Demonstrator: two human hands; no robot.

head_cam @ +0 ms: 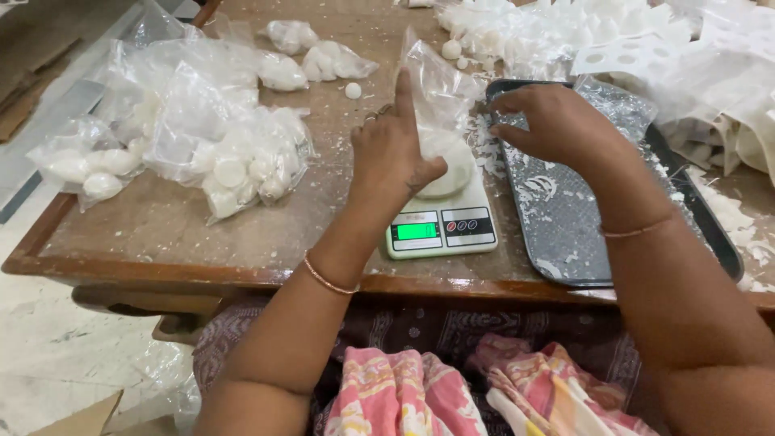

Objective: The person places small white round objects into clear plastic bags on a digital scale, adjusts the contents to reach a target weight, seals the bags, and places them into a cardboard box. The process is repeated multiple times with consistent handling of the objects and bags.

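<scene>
A small white digital scale (442,226) with a lit green display sits near the table's front edge. On it stands a clear plastic bag (437,97) with white round pieces (449,165) at its bottom. My left hand (393,153) holds the bag's left side, forefinger pointing up. My right hand (549,121) pinches the bag's right edge, hovering over the top of a dark grey tray (565,234).
Several filled clear bags of white round pieces (234,161) lie on the left of the wooden table (161,234). A heap of white pieces and punched white sheets (646,48) fills the far right. White crumbs are scattered on the tray.
</scene>
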